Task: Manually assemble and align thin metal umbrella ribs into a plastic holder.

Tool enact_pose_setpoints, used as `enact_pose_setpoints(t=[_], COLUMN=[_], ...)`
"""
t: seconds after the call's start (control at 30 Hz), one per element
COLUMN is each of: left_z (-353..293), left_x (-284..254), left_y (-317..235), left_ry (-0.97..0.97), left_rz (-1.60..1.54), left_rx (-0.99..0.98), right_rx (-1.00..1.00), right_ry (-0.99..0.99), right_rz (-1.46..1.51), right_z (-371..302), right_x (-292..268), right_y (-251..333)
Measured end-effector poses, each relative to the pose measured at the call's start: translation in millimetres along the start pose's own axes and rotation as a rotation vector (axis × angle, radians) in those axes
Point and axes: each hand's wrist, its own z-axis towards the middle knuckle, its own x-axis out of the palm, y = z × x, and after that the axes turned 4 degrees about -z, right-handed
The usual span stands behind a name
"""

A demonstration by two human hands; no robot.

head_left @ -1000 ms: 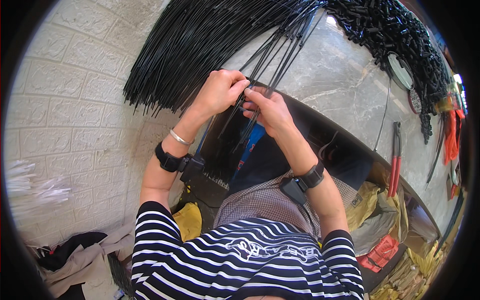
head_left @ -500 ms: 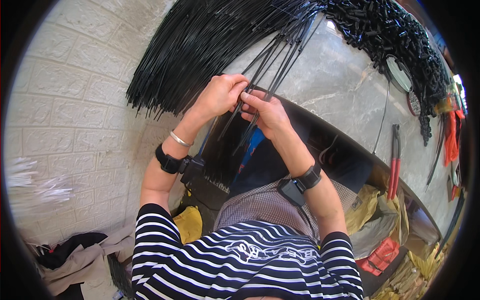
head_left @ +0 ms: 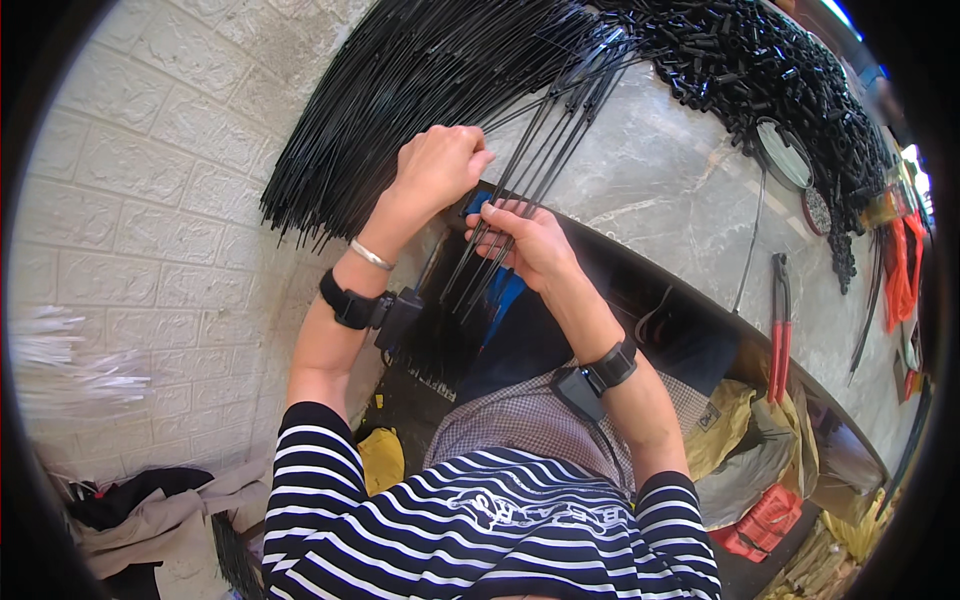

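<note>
Several thin black rods (head_left: 540, 150) run slantwise from the tabletop toward my lap, with small fittings near their far ends. My right hand (head_left: 525, 240) is closed around their near part, thumb on top, and their lower tips stick out below the fingers. Up and to the left, my left hand (head_left: 440, 165) is closed with fingers curled, apart from the right hand. Its fingertips are mostly hidden, so what they hold, if anything, cannot be made out. Just beyond it lies a large pile of thin black rods (head_left: 350, 150).
A heap of short black tubular pieces (head_left: 730, 70) covers the far right of the grey table (head_left: 680, 190). Nearer are a round mirror-like disc (head_left: 783, 152) and red-handled cutters (head_left: 780, 330) at the table's edge. A white brick-patterned wall (head_left: 150, 220) borders the left.
My left hand has moved up and left, away from the right hand. The right hand has shifted slightly down and left, still gripping the rods, which are now more closely aligned.
</note>
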Motion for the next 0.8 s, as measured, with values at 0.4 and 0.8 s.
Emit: enact_pose_setpoints(t=[0.4, 0.8], left_z=[45.9, 113.0], left_x=[25.8, 69.7], left_y=[1.4, 26.1], left_ry=[0.001, -0.279], left_rz=[0.024, 0.411], left_rx=[0.017, 0.121], right_rx=[-0.013, -0.014], right_ry=[0.029, 0.157], right_rz=[-0.014, 0.033], right_z=[-1.0, -47.4], right_x=[-8.2, -33.3], right_y=[4.9, 33.2])
